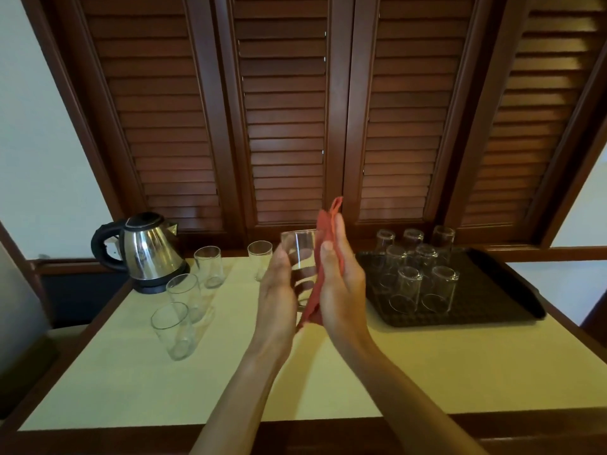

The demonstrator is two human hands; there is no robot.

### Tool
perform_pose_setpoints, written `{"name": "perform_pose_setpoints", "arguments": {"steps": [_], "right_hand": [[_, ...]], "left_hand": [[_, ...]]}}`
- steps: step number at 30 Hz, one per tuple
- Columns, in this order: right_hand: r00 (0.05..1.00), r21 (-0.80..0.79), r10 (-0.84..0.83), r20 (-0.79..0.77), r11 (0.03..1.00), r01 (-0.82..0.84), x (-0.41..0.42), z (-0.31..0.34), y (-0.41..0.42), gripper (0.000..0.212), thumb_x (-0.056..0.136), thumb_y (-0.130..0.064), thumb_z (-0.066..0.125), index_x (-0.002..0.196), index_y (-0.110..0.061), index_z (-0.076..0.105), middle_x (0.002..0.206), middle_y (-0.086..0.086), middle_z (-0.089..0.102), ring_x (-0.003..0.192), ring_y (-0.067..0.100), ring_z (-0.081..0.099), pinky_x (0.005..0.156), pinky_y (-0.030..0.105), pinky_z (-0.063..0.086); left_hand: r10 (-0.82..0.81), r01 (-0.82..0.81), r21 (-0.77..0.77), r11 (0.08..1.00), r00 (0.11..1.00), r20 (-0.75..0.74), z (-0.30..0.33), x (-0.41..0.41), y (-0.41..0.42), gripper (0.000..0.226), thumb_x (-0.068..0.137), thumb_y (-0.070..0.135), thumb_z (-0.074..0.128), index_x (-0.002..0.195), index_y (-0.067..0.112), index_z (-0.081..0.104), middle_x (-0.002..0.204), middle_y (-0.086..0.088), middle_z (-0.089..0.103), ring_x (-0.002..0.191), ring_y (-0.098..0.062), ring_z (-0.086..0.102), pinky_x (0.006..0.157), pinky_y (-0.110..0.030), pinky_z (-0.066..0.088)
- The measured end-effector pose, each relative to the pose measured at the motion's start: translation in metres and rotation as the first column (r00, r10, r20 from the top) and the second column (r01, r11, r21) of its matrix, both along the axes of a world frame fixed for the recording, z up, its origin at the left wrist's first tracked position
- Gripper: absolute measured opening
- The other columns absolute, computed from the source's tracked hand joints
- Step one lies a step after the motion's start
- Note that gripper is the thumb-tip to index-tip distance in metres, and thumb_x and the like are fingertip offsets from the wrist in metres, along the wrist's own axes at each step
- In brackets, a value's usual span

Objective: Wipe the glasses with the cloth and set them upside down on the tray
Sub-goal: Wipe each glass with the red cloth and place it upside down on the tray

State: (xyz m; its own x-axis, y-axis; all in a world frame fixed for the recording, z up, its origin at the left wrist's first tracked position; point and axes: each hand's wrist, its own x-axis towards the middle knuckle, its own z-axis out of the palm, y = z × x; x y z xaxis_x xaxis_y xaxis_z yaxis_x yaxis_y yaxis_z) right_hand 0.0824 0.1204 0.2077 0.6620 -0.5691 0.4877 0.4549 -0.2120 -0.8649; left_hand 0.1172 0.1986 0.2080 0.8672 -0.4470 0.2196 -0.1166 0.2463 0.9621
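Observation:
My left hand (277,290) grips a clear glass (300,251) held upright above the table's middle. Against the glass's right side my right hand (340,277) presses a red cloth (326,224), fingers fairly straight, thumb over the fabric. The cloth sticks up above the fingers and hangs down below the palm. On the dark tray (512,290) at the right stand several glasses upside down (410,284). Several upright glasses (174,326) wait on the left part of the table.
A steel electric kettle (147,251) with a black handle sits at the table's back left. The pale yellow table top (328,372) has a dark wooden rim. Brown louvred shutters (285,126) rise close behind the table.

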Motion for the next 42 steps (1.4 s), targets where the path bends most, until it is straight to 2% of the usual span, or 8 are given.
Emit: {"name": "perform_pose_setpoints", "arguments": {"steps": [5, 9, 13, 21, 27, 33, 39, 42], "right_hand": [[1.0, -0.238, 0.017, 0.012, 0.971, -0.013, -0.013, -0.025, 0.022, 0.055, 0.108, -0.027, 0.038, 0.16, -0.027, 0.02, 0.166, -0.013, 0.025, 0.151, 0.001, 0.023, 0.123, 0.027, 0.026], [0.999, 0.02, 0.035, 0.019, 0.999, -0.035, 0.008, -0.014, -0.005, 0.046, 0.105, -0.044, 0.04, 0.15, -0.051, 0.035, 0.156, -0.015, 0.044, 0.149, 0.011, 0.034, 0.119, 0.048, 0.036], [0.992, 0.006, 0.123, -0.036, 0.992, -0.123, -0.002, -0.019, 0.006, 0.049, 0.103, -0.043, 0.037, 0.151, -0.044, 0.033, 0.147, -0.028, 0.049, 0.139, -0.004, 0.043, 0.117, 0.036, 0.039], [0.994, 0.045, 0.096, 0.041, 0.994, -0.098, 0.005, -0.003, 0.0, 0.043, 0.11, -0.021, 0.034, 0.15, -0.036, 0.03, 0.119, -0.042, 0.061, 0.119, -0.014, 0.056, 0.093, 0.009, 0.047], [0.992, 0.091, 0.108, 0.06, 0.989, -0.113, 0.006, -0.014, 0.0, 0.042, 0.108, -0.033, 0.037, 0.15, -0.03, 0.038, 0.126, -0.011, 0.068, 0.119, 0.012, 0.065, 0.099, 0.033, 0.054], [0.994, 0.123, 0.104, 0.042, 0.986, -0.108, -0.002, -0.017, 0.014, 0.042, 0.11, -0.028, 0.036, 0.152, -0.026, 0.037, 0.141, -0.01, 0.06, 0.134, 0.01, 0.053, 0.116, 0.038, 0.041], [0.995, 0.119, 0.045, 0.084, 0.991, -0.055, 0.006, 0.007, -0.014, 0.037, 0.111, -0.025, 0.034, 0.145, -0.029, 0.046, 0.117, -0.01, 0.073, 0.113, 0.019, 0.067, 0.09, 0.031, 0.057], [1.0, -0.047, -0.008, 0.03, 0.999, 0.01, 0.0, -0.002, 0.003, 0.05, 0.108, -0.03, 0.036, 0.158, -0.026, 0.028, 0.148, -0.018, 0.053, 0.139, 0.012, 0.047, 0.112, 0.036, 0.045]], "left_hand": [[-0.004, 0.003, -0.052, 0.999, 1.0, -0.018, 0.022, 0.018, 0.002, 0.037, 0.086, 0.057, 0.068, 0.117, 0.037, 0.074, 0.119, 0.007, 0.075, 0.115, -0.013, 0.07, 0.092, -0.034, 0.056], [-0.083, 0.083, -0.004, 0.997, 0.996, 0.017, 0.008, 0.011, -0.002, 0.056, 0.081, 0.052, 0.065, 0.137, 0.043, 0.06, 0.13, 0.011, 0.069, 0.12, -0.01, 0.066, 0.078, -0.024, 0.059], [0.021, -0.014, -0.106, 0.994, 0.997, 0.069, 0.008, 0.027, -0.004, 0.055, 0.088, 0.046, 0.062, 0.14, 0.033, 0.059, 0.129, 0.001, 0.071, 0.119, -0.018, 0.067, 0.079, -0.019, 0.058], [0.014, -0.015, 0.037, 0.999, 0.999, 0.034, 0.003, 0.028, -0.01, 0.071, 0.086, 0.082, 0.047, 0.143, 0.04, 0.056, 0.141, -0.002, 0.057, 0.132, -0.021, 0.056, 0.107, -0.05, 0.053], [0.079, -0.075, -0.032, 0.997, 0.985, 0.155, 0.009, 0.031, -0.014, 0.05, 0.097, 0.055, 0.048, 0.134, 0.023, 0.06, 0.122, -0.006, 0.068, 0.11, -0.016, 0.071, 0.081, -0.024, 0.061], [0.2, -0.214, 0.055, 0.975, 0.962, 0.187, 0.012, 0.034, -0.017, 0.077, 0.094, 0.08, 0.021, 0.152, 0.035, 0.046, 0.146, 0.001, 0.053, 0.133, -0.016, 0.055, 0.113, -0.045, 0.048], [0.111, -0.105, -0.039, 0.994, 0.968, 0.225, 0.004, 0.019, -0.017, 0.038, 0.096, 0.058, 0.044, 0.122, 0.032, 0.053, 0.117, 0.004, 0.064, 0.101, -0.006, 0.067, 0.079, -0.028, 0.059], [0.18, -0.175, -0.044, 0.984, 0.973, 0.146, 0.002, 0.029, -0.018, 0.057, 0.102, 0.061, 0.026, 0.129, 0.03, 0.066, 0.113, 0.005, 0.074, 0.104, -0.012, 0.071, 0.085, -0.038, 0.062]]}}
